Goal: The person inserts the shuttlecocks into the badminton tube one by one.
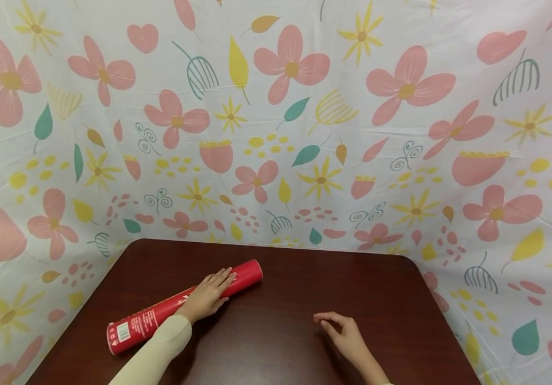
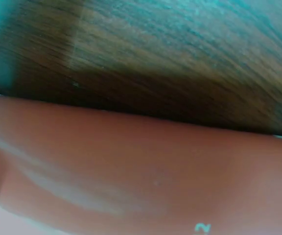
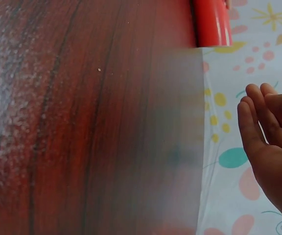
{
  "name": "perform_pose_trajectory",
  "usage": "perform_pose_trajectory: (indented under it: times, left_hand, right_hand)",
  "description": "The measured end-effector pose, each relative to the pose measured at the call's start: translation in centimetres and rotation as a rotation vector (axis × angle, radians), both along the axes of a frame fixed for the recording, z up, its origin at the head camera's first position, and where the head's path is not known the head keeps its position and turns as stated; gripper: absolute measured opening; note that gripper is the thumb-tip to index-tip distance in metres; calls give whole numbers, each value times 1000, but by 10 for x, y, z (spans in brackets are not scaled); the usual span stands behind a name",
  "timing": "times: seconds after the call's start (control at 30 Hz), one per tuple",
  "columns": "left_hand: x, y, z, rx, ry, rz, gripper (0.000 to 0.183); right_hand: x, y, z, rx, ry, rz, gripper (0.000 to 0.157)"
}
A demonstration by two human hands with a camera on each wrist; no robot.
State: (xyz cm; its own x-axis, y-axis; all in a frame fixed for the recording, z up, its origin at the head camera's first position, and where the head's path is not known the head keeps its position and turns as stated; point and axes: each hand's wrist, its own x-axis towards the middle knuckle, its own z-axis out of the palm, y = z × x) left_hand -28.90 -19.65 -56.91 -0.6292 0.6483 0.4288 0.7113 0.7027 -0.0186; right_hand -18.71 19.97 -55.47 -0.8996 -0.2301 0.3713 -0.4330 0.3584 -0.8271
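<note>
A long red tube [image 1: 146,323] with white print and a barcode label lies slantwise on the left half of the table, its far end toward the right. Across its upper side rests my left hand [image 1: 208,297], palm down with fingers stretched out. The tube's curved side [image 2: 155,161] fills the lower part of the left wrist view, where the hand's fingers do not show. My right hand [image 1: 348,339] is apart from the tube, over the right part of the table, fingers loosely bent and holding nothing. In the right wrist view, one tube end [image 3: 212,24] appears beyond that hand.
The dark brown wooden table [image 1: 276,321] has rounded far corners and a glossy top. A white cloth [image 1: 276,133] printed with flowers and leaves hangs behind the table and along both sides.
</note>
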Motion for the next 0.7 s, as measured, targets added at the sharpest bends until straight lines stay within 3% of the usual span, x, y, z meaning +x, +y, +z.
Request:
perform_pose_trajectory:
  times: [0.13,0.33,0.53,0.7]
  left_hand:
    - [1,0,2,15,-30,12,72]
    - [2,0,4,-36,-86,79,72]
    - [6,7,9,-29,-134,112,72]
    - [14,20,16,-4,-130,187,66]
  right_hand:
    - [-3,0,-1,16,-22,2,17]
    - [-2,0,6,48,-103,-29,19]
    - [2,4,17,64,-135,-153,17]
    - [4,10,32,162,-105,-265,19]
